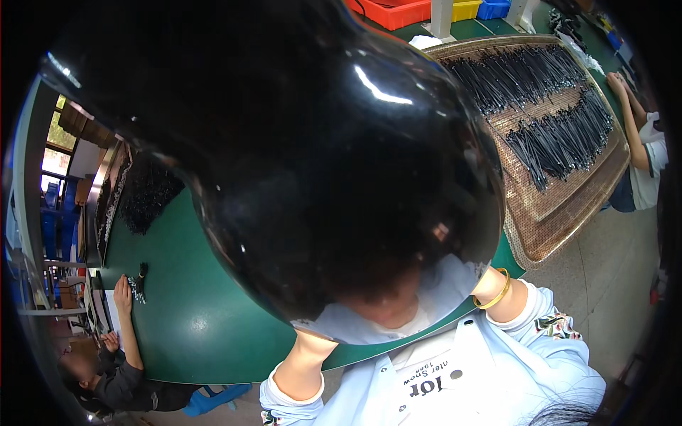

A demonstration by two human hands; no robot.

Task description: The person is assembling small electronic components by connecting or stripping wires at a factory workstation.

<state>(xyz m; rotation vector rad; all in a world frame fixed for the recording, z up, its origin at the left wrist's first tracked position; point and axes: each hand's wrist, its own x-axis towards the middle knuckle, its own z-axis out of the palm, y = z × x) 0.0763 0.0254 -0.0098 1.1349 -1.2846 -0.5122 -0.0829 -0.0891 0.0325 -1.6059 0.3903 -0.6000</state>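
A large glossy black rounded object (341, 163) fills the middle of the view and hides both of my hands. Its kind is unclear; it looks like a lamp head close to the camera. My left forearm (302, 366) reaches up from the lower edge and passes behind it. On the other side, my right forearm (510, 302), with a gold bracelet (495, 291) at the wrist, does the same. Fingers and anything in them are out of sight. Beneath lies a green tabletop (192, 312).
At the right, a brown mesh tray (550, 220) bears two rows of thin black cables (561, 138) with shiny ends. A dark cable pile (149, 192) lies at the left. One person's hand (123, 295) is near a small cable bundle (140, 284); another person (646, 145) works far right. Red bin (394, 13) behind.
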